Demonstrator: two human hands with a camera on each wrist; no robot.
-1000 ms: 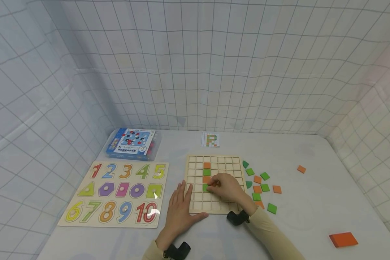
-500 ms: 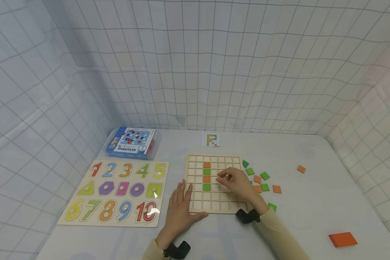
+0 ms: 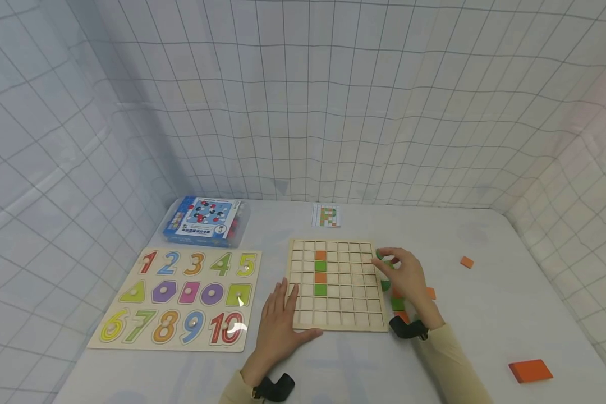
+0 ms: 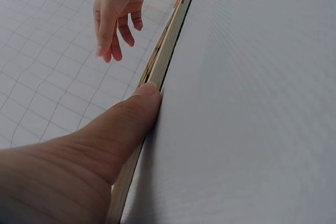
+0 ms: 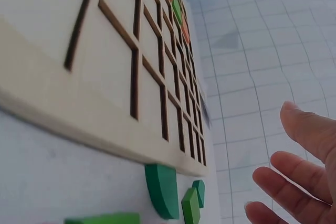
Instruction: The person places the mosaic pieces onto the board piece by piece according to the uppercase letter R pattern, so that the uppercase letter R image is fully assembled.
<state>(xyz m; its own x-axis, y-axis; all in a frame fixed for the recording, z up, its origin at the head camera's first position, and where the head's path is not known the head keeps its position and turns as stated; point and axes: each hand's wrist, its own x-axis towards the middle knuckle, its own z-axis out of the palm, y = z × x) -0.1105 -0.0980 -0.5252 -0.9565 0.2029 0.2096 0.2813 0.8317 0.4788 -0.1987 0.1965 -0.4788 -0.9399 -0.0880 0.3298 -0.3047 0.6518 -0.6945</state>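
Note:
A wooden grid board (image 3: 350,328) lies flat, with a column of alternating orange and green square tiles (image 3: 320,278) set in its cells. My left hand (image 3: 278,325) rests at the board's near left corner, fingers straight; its thumb (image 4: 126,119) touches the front edge. Beyond the right edge hovers my right hand (image 3: 406,275), fingers spread over the loose tiles and holding nothing. Near its fingertips is a dark green rounded piece (image 3: 379,254); another dark green piece (image 5: 163,190) lies beside the board's edge. The right hand partly hides the loose square tiles (image 3: 397,304).
A number-and-shape peg puzzle (image 3: 171,303) lies left of the board, with a clear-and-blue box (image 3: 207,221) behind it. A small pattern card (image 3: 326,215) is behind the board. Farther right lie a lone orange tile (image 3: 467,262) and an orange block (image 3: 530,371).
My right hand has left the lowest green tile in the column and moved right, off the board, to above the loose pieces. The left hand has stayed put.

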